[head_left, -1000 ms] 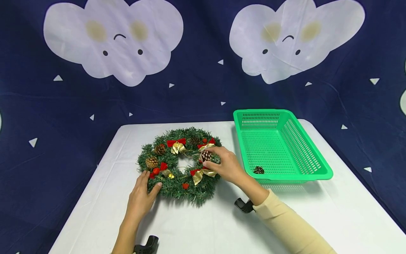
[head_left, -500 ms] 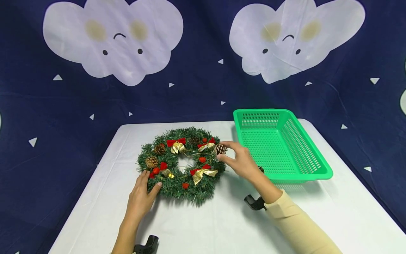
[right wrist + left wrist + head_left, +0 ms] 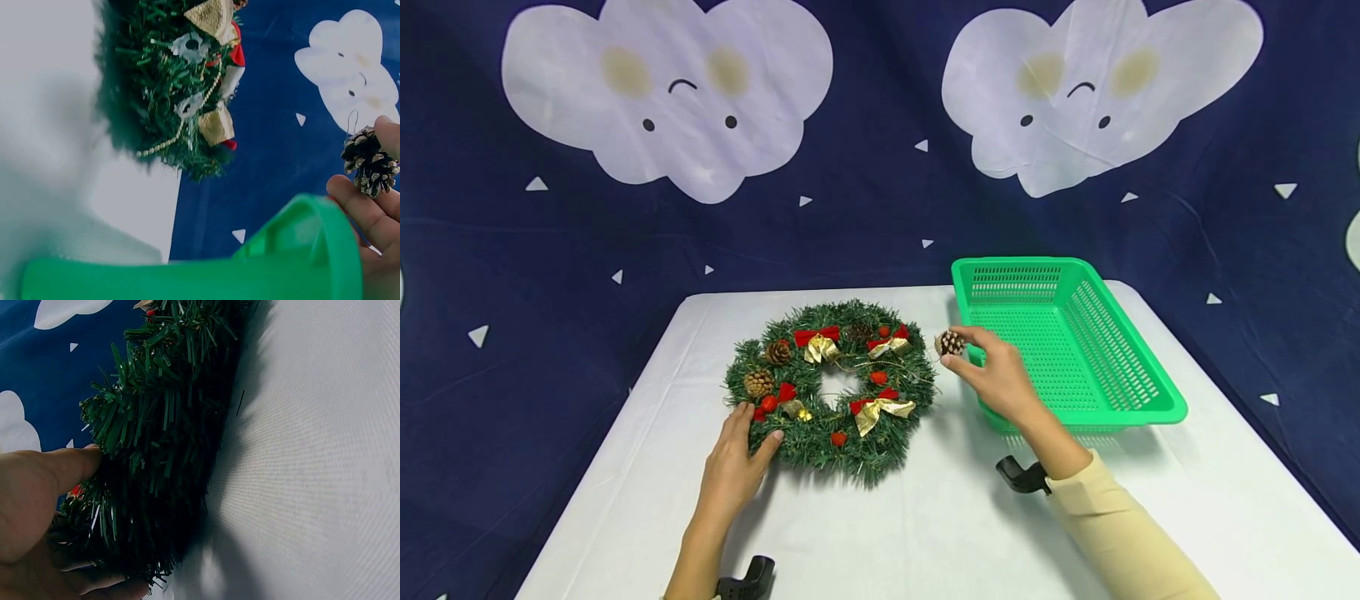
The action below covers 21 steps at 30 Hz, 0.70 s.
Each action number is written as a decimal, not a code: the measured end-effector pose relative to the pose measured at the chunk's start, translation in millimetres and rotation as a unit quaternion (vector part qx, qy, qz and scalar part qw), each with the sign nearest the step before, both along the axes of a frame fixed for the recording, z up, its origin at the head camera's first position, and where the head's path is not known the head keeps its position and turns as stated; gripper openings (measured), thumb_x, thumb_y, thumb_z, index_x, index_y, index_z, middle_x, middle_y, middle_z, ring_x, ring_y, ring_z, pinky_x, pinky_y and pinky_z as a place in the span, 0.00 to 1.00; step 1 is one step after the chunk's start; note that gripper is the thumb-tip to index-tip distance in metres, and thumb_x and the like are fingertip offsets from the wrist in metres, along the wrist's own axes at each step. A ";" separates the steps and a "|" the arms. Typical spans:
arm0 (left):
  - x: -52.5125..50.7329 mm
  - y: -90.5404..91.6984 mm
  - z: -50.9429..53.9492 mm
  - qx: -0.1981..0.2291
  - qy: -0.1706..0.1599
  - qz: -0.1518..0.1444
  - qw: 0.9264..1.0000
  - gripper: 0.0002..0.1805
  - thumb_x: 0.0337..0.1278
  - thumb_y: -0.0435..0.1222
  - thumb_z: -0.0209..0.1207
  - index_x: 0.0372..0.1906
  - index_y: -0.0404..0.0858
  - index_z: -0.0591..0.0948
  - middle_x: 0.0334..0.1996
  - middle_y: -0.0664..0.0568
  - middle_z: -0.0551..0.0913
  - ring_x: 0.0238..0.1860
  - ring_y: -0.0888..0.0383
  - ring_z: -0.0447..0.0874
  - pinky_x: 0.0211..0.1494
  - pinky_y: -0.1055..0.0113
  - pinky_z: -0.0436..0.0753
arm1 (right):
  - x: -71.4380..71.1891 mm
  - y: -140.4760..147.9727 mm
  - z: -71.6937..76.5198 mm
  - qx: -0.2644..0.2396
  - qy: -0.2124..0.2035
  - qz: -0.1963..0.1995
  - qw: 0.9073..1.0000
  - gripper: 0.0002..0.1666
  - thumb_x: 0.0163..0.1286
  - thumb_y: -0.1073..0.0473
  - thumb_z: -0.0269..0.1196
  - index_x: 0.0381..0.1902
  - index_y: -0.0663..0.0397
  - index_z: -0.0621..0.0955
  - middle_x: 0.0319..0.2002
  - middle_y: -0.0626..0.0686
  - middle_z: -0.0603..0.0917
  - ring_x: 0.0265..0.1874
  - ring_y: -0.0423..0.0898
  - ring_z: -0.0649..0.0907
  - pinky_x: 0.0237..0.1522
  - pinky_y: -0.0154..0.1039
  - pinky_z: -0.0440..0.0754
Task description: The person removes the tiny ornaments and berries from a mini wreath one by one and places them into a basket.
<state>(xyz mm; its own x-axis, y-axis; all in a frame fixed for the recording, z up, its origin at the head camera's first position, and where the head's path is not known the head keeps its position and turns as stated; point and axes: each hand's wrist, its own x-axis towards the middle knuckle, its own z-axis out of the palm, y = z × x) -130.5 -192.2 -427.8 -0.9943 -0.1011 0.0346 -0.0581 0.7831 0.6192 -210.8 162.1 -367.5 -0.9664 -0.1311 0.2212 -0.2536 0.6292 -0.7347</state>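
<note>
A green wreath (image 3: 865, 454) with bows, red berries and pine cones lies on the white table. The left hand (image 3: 734, 467) grips its lower left edge; in the left wrist view the thumb and fingers of that hand (image 3: 37, 512) lie around the green bristles (image 3: 150, 437). Between thumb and fingertips the right hand (image 3: 996, 375) pinches a pine cone (image 3: 951, 343), held in the air between the wreath and the basket's left rim. The right wrist view shows this pine cone (image 3: 370, 164), with a thin wire loop on it, in the hand (image 3: 378, 219).
A green plastic basket (image 3: 1165, 404) stands at the right of the white table (image 3: 835, 542), its near left corner behind the right hand and forearm. A dark blue cloth (image 3: 880, 233) with clouds hangs behind the table. Black wrist mounts sit at both forearms.
The right hand has moved right with the pine cone, away from the wreath to the basket's left rim. It now hides the small pine cone seen earlier inside the basket. The left hand stays put.
</note>
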 end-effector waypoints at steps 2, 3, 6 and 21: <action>-0.1 0.0 0.2 -0.001 -0.001 0.000 1.000 0.40 0.66 0.49 0.51 0.73 0.31 0.53 0.74 0.37 0.49 0.72 0.35 0.52 0.70 0.39 0.58 | -0.5 3.8 -0.4 -0.002 0.004 -0.005 1.000 0.32 0.61 0.45 0.65 0.62 0.47 0.74 0.61 0.60 0.76 0.62 0.58 0.74 0.62 0.59 0.70; -0.2 0.0 0.2 -0.002 -0.002 0.000 1.000 0.40 0.66 0.49 0.51 0.73 0.31 0.52 0.74 0.37 0.49 0.71 0.35 0.52 0.70 0.39 0.58 | -0.8 6.0 -0.9 -0.004 0.005 -0.007 1.000 0.32 0.61 0.45 0.65 0.61 0.47 0.74 0.61 0.60 0.76 0.62 0.58 0.74 0.62 0.58 0.70; -0.2 0.1 0.4 -0.002 -0.006 0.001 1.000 0.40 0.66 0.49 0.50 0.73 0.31 0.52 0.74 0.37 0.48 0.72 0.35 0.52 0.70 0.39 0.58 | -1.7 12.6 -2.4 -0.012 0.009 -0.013 1.000 0.32 0.61 0.46 0.65 0.61 0.48 0.74 0.61 0.60 0.76 0.62 0.58 0.74 0.61 0.58 0.72; -0.1 0.0 0.2 0.000 -0.004 0.000 1.000 0.40 0.66 0.49 0.51 0.73 0.31 0.52 0.74 0.37 0.49 0.71 0.35 0.52 0.70 0.38 0.58 | -4.2 46.8 -7.7 -0.004 0.011 -0.052 0.999 0.34 0.62 0.42 0.63 0.62 0.50 0.73 0.60 0.61 0.76 0.62 0.59 0.74 0.58 0.58 0.73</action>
